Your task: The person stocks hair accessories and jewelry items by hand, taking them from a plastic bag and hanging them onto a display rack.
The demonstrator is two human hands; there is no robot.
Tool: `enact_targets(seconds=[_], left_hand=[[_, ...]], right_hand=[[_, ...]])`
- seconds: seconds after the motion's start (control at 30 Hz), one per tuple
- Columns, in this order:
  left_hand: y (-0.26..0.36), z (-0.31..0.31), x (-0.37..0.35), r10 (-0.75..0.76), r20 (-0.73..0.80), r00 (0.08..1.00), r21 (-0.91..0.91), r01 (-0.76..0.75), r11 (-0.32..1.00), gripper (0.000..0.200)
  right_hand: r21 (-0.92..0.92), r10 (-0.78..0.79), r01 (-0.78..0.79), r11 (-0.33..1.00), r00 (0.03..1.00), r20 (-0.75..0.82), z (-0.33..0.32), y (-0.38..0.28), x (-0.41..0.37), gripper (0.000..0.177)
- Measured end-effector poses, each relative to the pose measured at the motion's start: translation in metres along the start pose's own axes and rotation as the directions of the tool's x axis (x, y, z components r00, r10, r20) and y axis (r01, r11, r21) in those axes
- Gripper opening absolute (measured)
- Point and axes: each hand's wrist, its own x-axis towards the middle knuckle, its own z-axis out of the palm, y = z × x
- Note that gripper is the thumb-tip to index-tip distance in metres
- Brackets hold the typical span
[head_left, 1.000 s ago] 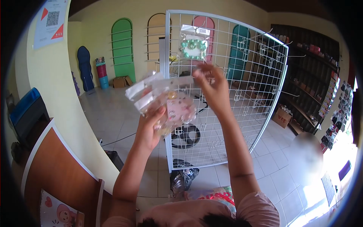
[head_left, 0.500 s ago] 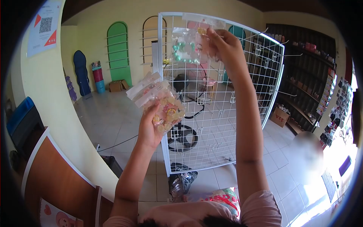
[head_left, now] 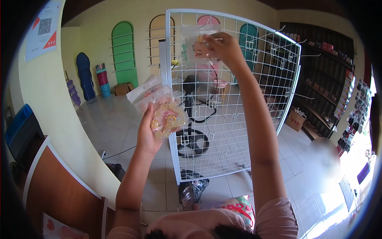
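Note:
My left hand holds up a bunch of clear plastic packets filled with yellow and pink trinkets. My right hand is raised high, pinching one clear packet against the top of a white wire grid panel. A green bead packet hangs behind that packet on the grid, mostly hidden. Empty wire hooks stick out of the grid lower down and to the right.
A black floor fan stands behind the grid. A dark plastic bag lies at the grid's foot. Dark shelves with goods line the right wall. A wooden counter is at lower left. Another person, blurred, is at lower right.
My right hand took one packet from the bunch, raised it to the top of the grid, and now holds it there over the green bead packet. The left hand's bunch shifted slightly left.

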Motion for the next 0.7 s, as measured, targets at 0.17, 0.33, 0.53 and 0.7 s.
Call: enact_targets(seconds=[0.17,0.33,0.53,0.7], left_hand=[[-0.007,0.013,0.008,0.065,-0.029,0.997,-0.089,-0.067,0.994,0.052],[-0.017,0.018,0.021,0.175,-0.017,0.984,0.000,-0.175,0.985,0.048],[-0.007,0.038,0.015,0.175,-0.096,0.980,-0.081,-0.183,0.980,0.053],[-0.004,0.015,0.012,0.125,-0.040,0.991,-0.114,-0.129,0.985,0.059]], right_hand=[[-0.429,-0.450,0.287,0.857,0.823,-0.347,0.012,0.015,-0.031,0.063],[-0.140,-0.094,0.125,0.982,0.973,0.212,0.026,-0.013,-0.101,0.051],[0.044,-0.124,0.117,0.992,0.968,0.220,0.021,-0.002,-0.092,0.031],[0.285,-0.159,0.182,0.941,0.982,-0.102,-0.010,-0.020,-0.057,0.042]])
